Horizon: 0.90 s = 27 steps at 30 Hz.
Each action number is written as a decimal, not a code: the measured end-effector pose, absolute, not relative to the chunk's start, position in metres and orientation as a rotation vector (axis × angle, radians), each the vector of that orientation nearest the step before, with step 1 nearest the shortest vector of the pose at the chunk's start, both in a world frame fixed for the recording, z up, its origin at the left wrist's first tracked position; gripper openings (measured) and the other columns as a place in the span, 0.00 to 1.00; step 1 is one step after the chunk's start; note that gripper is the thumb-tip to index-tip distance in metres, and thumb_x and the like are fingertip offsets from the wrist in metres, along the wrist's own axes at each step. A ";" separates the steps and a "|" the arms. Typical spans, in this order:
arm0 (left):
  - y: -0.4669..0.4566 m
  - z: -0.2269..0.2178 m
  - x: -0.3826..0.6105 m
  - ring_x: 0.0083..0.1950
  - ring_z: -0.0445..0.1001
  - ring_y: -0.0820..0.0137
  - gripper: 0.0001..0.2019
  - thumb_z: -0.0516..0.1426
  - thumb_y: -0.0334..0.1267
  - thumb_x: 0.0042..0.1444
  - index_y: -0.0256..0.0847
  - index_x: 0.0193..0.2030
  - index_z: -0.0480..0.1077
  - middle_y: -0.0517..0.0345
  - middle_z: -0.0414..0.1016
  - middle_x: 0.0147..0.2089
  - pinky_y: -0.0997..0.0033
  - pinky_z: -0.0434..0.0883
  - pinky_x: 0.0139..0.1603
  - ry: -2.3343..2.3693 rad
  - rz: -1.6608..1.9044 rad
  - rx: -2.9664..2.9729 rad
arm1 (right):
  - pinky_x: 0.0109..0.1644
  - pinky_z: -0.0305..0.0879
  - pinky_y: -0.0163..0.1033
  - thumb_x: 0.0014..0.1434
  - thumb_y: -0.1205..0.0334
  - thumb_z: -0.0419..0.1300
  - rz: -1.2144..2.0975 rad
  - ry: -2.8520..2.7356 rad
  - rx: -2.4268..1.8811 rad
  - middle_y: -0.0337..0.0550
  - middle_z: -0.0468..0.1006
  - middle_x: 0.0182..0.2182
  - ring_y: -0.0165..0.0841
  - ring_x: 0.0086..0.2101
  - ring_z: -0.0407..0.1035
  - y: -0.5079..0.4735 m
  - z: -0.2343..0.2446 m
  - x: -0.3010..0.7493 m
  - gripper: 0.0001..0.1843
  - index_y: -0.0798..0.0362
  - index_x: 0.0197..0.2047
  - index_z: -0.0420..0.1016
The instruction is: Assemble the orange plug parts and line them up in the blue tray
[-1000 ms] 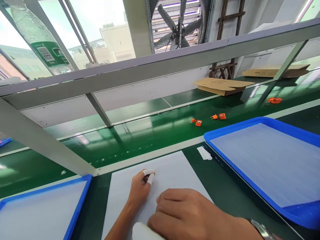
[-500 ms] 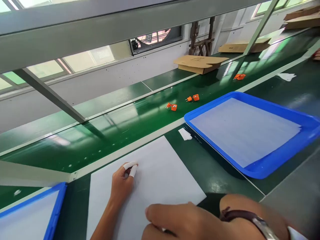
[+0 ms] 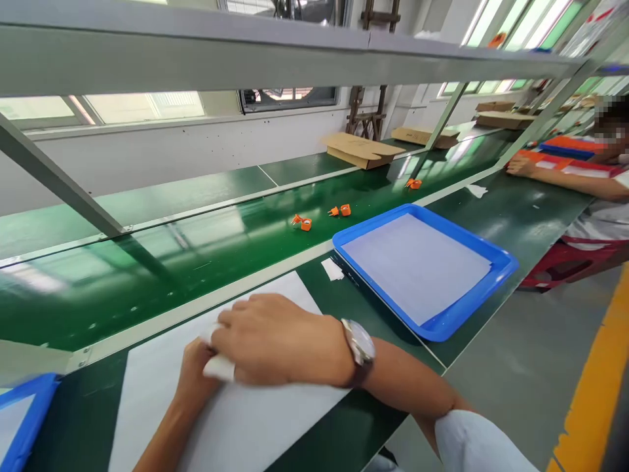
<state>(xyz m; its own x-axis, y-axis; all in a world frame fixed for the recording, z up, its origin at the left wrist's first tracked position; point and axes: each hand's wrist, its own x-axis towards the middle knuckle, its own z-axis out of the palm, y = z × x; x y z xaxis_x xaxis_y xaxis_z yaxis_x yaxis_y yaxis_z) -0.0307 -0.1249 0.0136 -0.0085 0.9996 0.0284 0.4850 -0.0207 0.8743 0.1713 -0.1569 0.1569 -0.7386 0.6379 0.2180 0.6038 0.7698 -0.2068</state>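
Observation:
A large white sheet (image 3: 255,426) lies flat on the green table. Above it, my left hand (image 3: 194,373) is bent inward, its fingertips mostly covered by my other hand. My right hand (image 3: 278,341), with a watch (image 3: 361,344) on the wrist, reaches across, its curled fingers meeting the left fingertips. A white finger covering (image 3: 219,368) shows between the hands, blurred; I cannot tell which digit wears it. Both hands look closed, and anything pinched between them is hidden.
On the right stands a blue tray (image 3: 442,331) with white sheets, near a small white paper piece (image 3: 333,269). Orange plug-like parts (image 3: 305,225) rest on the green belt behind. Another blue tray (image 3: 34,413) is at lower left. A shelf beam (image 3: 196,62) crosses above. A co-worker's arm (image 3: 565,180) shows at right.
My right hand has moved up and left from the near edge to meet my left hand. The view has shifted, bringing the co-worker into sight at right.

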 end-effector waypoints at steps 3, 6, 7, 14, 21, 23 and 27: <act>-0.121 0.008 -0.036 0.31 0.74 0.69 0.11 0.60 0.41 0.53 0.43 0.40 0.80 0.61 0.82 0.39 0.76 0.72 0.29 1.516 0.882 1.875 | 0.40 0.70 0.42 0.65 0.62 0.58 0.128 -2.786 -1.208 0.47 0.76 0.40 0.39 0.39 0.72 -0.088 0.133 0.190 0.07 0.57 0.41 0.74; -0.118 -0.002 -0.040 0.28 0.72 0.71 0.13 0.58 0.45 0.56 0.49 0.45 0.80 0.61 0.82 0.45 0.74 0.72 0.28 1.521 0.809 2.047 | 0.47 0.70 0.40 0.65 0.58 0.61 0.151 -2.549 -1.619 0.48 0.73 0.51 0.39 0.48 0.70 -0.026 0.114 0.242 0.14 0.57 0.50 0.73; -0.117 -0.004 -0.041 0.26 0.71 0.71 0.13 0.57 0.45 0.56 0.50 0.45 0.80 0.61 0.82 0.44 0.74 0.71 0.27 1.528 0.795 2.054 | 0.49 0.69 0.42 0.66 0.59 0.60 0.110 -2.493 -1.712 0.51 0.72 0.52 0.39 0.50 0.69 -0.011 0.111 0.263 0.15 0.59 0.52 0.72; -0.113 -0.014 -0.046 0.27 0.71 0.70 0.15 0.55 0.42 0.53 0.53 0.45 0.79 0.62 0.82 0.41 0.74 0.71 0.27 1.454 0.801 2.060 | 0.57 0.66 0.46 0.72 0.61 0.53 -0.067 -2.072 -2.172 0.52 0.69 0.57 0.37 0.50 0.72 0.038 0.094 0.387 0.17 0.62 0.57 0.70; -0.116 -0.023 -0.047 0.28 0.71 0.70 0.17 0.54 0.38 0.56 0.56 0.49 0.77 0.62 0.79 0.47 0.73 0.72 0.29 1.422 0.783 2.081 | 0.54 0.71 0.53 0.67 0.57 0.61 0.116 -1.988 -2.141 0.52 0.71 0.57 0.43 0.52 0.71 0.074 0.050 0.425 0.20 0.55 0.59 0.69; -0.116 -0.023 -0.048 0.28 0.70 0.71 0.18 0.54 0.35 0.56 0.56 0.50 0.77 0.62 0.79 0.48 0.74 0.71 0.29 1.418 0.787 2.075 | 0.53 0.72 0.51 0.67 0.57 0.60 0.208 -2.000 -2.104 0.51 0.72 0.55 0.41 0.50 0.72 0.083 0.045 0.426 0.18 0.55 0.57 0.71; -0.117 -0.020 -0.046 0.26 0.69 0.72 0.18 0.54 0.35 0.55 0.55 0.49 0.77 0.61 0.79 0.48 0.75 0.71 0.27 1.400 0.826 2.057 | 0.49 0.74 0.48 0.68 0.57 0.59 0.364 -2.042 -1.996 0.47 0.76 0.50 0.38 0.45 0.74 0.101 0.042 0.412 0.14 0.55 0.53 0.73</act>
